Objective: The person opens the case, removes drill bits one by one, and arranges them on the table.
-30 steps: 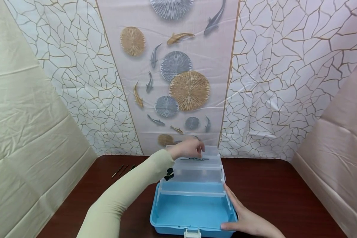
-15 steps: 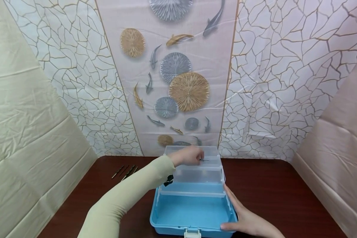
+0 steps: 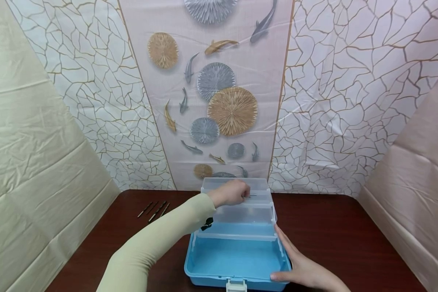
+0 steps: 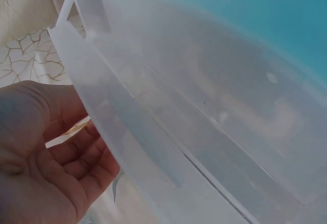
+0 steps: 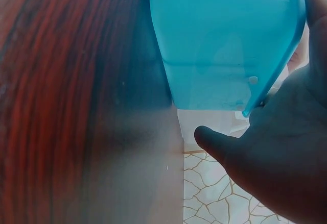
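Note:
At the upper translucent tray (image 3: 260, 196), my left hand (image 3: 230, 192) bends its fingers over a thin metal drill bit (image 3: 253, 194); only the bit's right end shows. The left wrist view has this hand (image 4: 66, 152) beside the tray wall (image 4: 122, 132), fingertips partly hidden behind it. The blue toolbox (image 3: 219, 279) stands with its tiered trays raised. My right hand (image 3: 303, 265) holds its right rim, thumb at the front corner and fingers along the side. In the right wrist view the hand (image 5: 286, 137) lies against the toolbox's blue wall (image 5: 225, 45).
Several dark drill bits (image 3: 155, 211) lie on the dark red wooden table (image 3: 325, 227) left of the toolbox. A pale latch (image 3: 236, 286) hangs at the box's front. Patterned fabric (image 3: 219, 101) rises behind the table, with plain cloth at both sides.
My left hand has lowered from above the tray onto the drill bit, covering most of its length. My right hand and the toolbox have stayed in place.

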Motion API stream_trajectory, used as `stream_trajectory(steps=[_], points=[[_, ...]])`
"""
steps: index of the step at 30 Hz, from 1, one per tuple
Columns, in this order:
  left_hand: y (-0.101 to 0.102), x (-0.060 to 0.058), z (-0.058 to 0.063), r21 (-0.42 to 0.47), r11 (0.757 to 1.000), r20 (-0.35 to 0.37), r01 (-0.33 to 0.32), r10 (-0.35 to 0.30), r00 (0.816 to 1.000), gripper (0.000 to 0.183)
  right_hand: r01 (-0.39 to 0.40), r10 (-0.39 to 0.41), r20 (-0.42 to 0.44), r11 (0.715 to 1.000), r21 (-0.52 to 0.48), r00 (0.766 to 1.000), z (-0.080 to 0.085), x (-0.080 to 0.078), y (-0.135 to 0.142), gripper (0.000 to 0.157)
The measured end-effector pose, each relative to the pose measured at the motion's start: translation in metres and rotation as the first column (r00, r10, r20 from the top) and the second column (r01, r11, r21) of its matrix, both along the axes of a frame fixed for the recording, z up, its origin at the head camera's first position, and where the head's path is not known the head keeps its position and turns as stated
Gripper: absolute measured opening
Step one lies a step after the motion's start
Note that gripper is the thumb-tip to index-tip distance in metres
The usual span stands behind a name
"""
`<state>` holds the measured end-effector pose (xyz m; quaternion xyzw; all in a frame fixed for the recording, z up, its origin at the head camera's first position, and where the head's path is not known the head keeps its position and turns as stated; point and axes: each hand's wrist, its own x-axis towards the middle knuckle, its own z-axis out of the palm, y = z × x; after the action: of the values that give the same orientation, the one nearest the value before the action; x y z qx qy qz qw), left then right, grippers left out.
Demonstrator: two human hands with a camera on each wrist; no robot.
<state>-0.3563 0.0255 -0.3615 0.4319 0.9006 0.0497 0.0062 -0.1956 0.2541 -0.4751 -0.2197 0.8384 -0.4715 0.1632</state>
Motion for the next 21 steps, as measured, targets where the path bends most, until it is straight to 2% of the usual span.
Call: stream_trajectory(steps=[14, 21], points=[[0.0, -0.0018, -0.0034, -0.012, 0.999, -0.021, -0.032, 0.031, 0.999, 0.016, 0.012, -0.012, -0.006, 1.0, -0.026, 1.0, 0.0012, 0.0007, 0.0004, 0.103], [-0.0001, 0.002, -0.0006, -0.014, 0.999, -0.004, -0.046, 0.046, 0.999, 0.017, 0.007, -0.007, -0.016, 1.0, -0.026, 1.0, 0.0013, 0.0025, 0.0006, 0.105]])
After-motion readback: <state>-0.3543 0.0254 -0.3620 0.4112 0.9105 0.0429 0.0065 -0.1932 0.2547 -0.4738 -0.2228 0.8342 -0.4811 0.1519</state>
